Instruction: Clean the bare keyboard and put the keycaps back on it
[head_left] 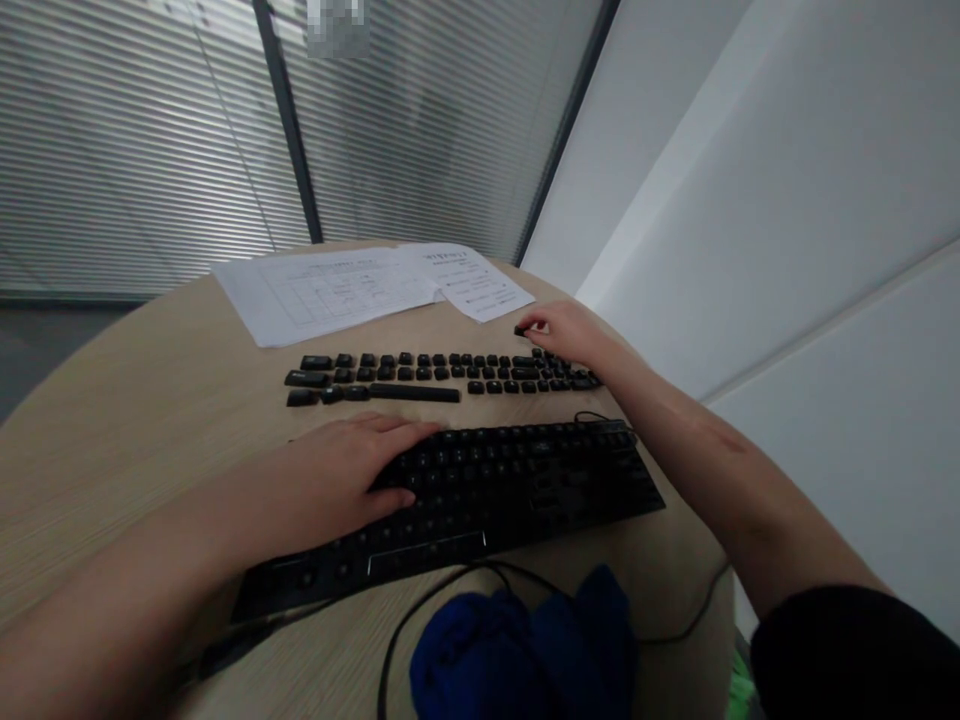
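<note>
A black keyboard (517, 490) lies across the near part of the round table, some of its key positions bare. My left hand (360, 465) rests on its left half, thumb and fingers spread apart over the keys. Beyond the keyboard, loose black keycaps (427, 373) are laid out in rows, with a long spacebar keycap (415, 393) in the nearest row. At the far right end of those rows, my right hand (559, 328) pinches a small black keycap (519, 331) between thumb and fingertips.
Printed paper sheets (337, 290) lie at the table's far side. A blue cloth (517, 645) sits at the near edge, beside a black cable (390, 640). A white wall (847, 250) borders the table on the right, and blinds (150, 150) hang behind it.
</note>
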